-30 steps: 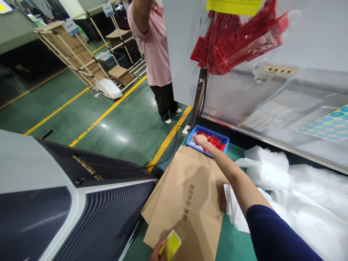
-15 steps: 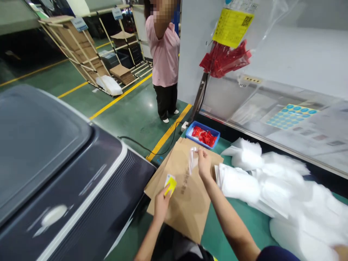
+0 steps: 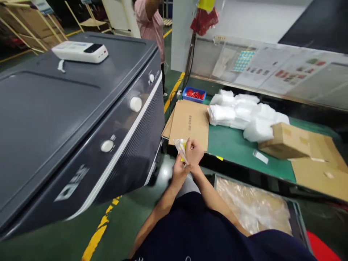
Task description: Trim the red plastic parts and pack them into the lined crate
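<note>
My left hand (image 3: 179, 170) is closed on the lower end of a small clear plastic bag (image 3: 178, 144). A yellow card (image 3: 184, 144) shows at the bag, partly covered by plastic and fingers; I cannot tell whether it is inside or behind it. Curled against the bag's right side, my right hand (image 3: 195, 152) pinches at it, its fingertips partly hidden. Both hands are close together in front of my body, just off the near edge of a stack of flat brown cardboard (image 3: 190, 123) with dark printing.
A dark appliance with white knobs (image 3: 135, 104) fills the left; a white device (image 3: 81, 52) lies on top. On the green bench (image 3: 225, 141) are a blue tray (image 3: 202, 100) of red pieces, white foam bundles (image 3: 233, 114) and a cardboard box (image 3: 285, 141). A person (image 3: 152, 27) stands beyond.
My view has swung down and right. The hands, earlier apart over the cardboard with the card in the left and the clear plastic in the right, have come together nearer my body.
</note>
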A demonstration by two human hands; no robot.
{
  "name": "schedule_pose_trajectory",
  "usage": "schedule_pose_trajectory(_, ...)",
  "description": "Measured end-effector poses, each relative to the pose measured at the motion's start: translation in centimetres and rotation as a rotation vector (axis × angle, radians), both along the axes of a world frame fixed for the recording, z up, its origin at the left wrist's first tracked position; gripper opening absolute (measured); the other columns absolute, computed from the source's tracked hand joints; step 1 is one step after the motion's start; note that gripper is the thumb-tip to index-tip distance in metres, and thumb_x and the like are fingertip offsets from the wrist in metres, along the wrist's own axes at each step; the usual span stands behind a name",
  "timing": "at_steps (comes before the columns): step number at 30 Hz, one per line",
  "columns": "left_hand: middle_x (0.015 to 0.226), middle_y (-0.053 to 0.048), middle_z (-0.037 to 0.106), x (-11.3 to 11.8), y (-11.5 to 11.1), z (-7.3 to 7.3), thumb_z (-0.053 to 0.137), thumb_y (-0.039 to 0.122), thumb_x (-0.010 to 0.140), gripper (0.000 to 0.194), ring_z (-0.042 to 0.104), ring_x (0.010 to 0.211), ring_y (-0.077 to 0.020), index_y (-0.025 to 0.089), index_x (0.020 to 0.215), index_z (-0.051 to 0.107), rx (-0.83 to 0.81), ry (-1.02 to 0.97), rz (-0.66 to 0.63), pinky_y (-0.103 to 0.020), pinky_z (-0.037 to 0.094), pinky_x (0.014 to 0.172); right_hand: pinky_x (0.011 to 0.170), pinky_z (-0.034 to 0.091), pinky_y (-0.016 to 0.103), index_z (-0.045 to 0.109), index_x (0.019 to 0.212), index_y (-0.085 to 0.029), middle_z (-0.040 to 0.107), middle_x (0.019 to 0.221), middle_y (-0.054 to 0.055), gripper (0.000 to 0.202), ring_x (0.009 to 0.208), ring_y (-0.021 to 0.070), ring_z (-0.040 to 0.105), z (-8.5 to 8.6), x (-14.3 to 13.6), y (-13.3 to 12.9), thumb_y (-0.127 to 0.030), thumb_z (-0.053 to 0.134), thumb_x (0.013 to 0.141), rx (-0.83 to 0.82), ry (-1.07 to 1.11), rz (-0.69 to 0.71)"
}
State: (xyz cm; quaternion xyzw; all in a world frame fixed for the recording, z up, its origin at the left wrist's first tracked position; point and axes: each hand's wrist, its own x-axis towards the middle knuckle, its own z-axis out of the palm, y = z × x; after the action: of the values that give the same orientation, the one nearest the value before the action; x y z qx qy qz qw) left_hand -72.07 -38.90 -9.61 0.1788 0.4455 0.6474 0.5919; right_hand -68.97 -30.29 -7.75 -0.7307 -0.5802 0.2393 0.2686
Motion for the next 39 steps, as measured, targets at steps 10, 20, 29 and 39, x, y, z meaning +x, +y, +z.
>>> schedule_pose_trajectory(10, 0.108, -0.012, 0.073, 2.9, -13.1, 2.5, 0.061, 0.062, 0.079, 0.056, 0.063, 0.114, -0.0278, 0.014, 0.107, 0.07, -0.236, 0.042, 0.207, -0.036, 0.049, 0.097, 0.055, 0.03, 0.025, 0.037, 0.059, -0.023, 0.046, 0.054, -0.002, 0.05, 0.054, 0.0132, 0.042, 5.3, 4.2, -15.0, -0.059, 0.035, 0.092, 0.097, 0.085, 0.072)
schedule_pose_trajectory(20, 0.08, -0.005, 0.075, 2.5, -15.5, 8.0, 0.079, 0.048, 0.065, 0.038, 0.066, 0.077, -0.0195, 0.014, 0.083, 0.078, -0.041, 0.381, -0.696, -0.027, 0.048, 0.072, 0.056, 0.03, 0.027, 0.043, 0.059, -0.022, 0.043, 0.06, -0.002, 0.044, 0.058, 0.0136, 0.041, 11.2, 17.8, -19.2, -0.058, 0.049, 0.083, -0.041, 0.163, 0.433)
schedule_pose_trajectory(29, 0.092, -0.009, 0.077, 20.6, -19.5, 10.3, 0.074, 0.053, 0.071, 0.048, 0.07, 0.087, -0.0232, 0.015, 0.099, 0.075, -0.141, 0.161, -0.378, -0.032, 0.053, 0.081, 0.053, 0.028, 0.027, 0.051, 0.065, -0.021, 0.037, 0.056, -0.004, 0.049, 0.054, 0.0134, 0.038, 10.5, 34.7, -26.7, -0.065, 0.045, 0.083, -0.075, 0.18, 0.065)
schedule_pose_trajectory(39, 0.079, -0.004, 0.069, 30.2, -25.1, 12.7, 0.05, 0.028, 0.09, 0.024, 0.062, 0.071, -0.0164, 0.017, 0.086, 0.071, 0.061, 0.848, -0.457, -0.027, 0.048, 0.065, 0.06, 0.029, 0.031, 0.067, 0.095, -0.019, 0.053, 0.062, 0.0, 0.024, 0.057, 0.015, 0.045, 13.3, 40.5, -32.6, -0.021, 0.044, 0.1, 0.594, -0.623, 0.504)
